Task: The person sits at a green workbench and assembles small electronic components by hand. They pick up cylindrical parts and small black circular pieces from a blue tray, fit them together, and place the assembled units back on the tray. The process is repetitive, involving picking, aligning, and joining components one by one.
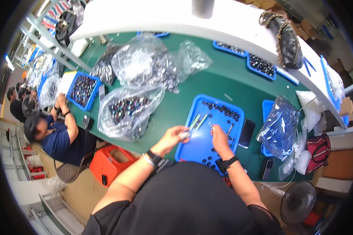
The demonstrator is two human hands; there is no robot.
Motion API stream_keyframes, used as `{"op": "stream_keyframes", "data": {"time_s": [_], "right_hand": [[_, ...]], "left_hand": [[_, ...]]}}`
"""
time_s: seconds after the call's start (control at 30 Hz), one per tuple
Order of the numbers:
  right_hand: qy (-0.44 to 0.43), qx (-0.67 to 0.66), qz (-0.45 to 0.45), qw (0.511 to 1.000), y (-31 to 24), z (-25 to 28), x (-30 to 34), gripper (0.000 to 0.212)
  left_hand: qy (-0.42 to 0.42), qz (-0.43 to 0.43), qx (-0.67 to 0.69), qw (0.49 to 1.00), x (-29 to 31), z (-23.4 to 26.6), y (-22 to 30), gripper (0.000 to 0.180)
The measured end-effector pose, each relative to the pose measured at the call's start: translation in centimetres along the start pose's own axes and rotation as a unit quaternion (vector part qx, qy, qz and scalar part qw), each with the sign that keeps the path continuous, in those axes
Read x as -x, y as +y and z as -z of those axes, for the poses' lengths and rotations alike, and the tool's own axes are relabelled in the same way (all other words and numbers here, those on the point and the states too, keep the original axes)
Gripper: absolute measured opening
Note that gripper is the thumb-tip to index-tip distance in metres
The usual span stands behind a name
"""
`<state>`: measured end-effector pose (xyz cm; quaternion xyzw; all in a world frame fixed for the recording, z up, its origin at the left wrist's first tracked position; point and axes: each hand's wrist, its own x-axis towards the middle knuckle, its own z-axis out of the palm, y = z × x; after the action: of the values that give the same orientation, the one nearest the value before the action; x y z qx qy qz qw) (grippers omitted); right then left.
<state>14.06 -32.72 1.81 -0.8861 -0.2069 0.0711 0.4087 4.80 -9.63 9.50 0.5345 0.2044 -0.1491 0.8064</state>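
Note:
A blue tray (198,150) lies on the green table in front of me. My left hand (171,139) is over its left edge, fingers closed on a small silvery piece whose kind I cannot make out. Above the right half of the tray, my right hand (220,139) is closed in a pinch. A tiny pale tip shows at its fingertips, too small to name. Between the hands and a little farther off lie narrow green strips (200,122). Small black round parts (225,112) crowd the tray's far side, and more are scattered near its front right.
Clear bags of small dark parts (125,111) lie to the left. A phone (246,133) rests right of the tray, beside a plastic bag (280,127) over another blue tray. At the far left a co-worker (62,135) sits by a filled blue tray (83,91). A red stool (111,164) stands nearby.

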Motion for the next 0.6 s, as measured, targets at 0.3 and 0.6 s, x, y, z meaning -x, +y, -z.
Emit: {"op": "stream_keyframes", "data": {"time_s": [0.3,0.6], "right_hand": [[-0.101,-0.381,-0.147,0.907,-10.2,6.0,3.0,0.022],[-0.106,-0.363,-0.139,0.915,-9.3,5.3,3.4,0.014]], "left_hand": [[-0.075,-0.025,-0.028,0.997,0.8,-4.6,2.5,0.038],[-0.085,-0.019,-0.063,0.994,1.2,-4.8,2.5,0.043]]}}
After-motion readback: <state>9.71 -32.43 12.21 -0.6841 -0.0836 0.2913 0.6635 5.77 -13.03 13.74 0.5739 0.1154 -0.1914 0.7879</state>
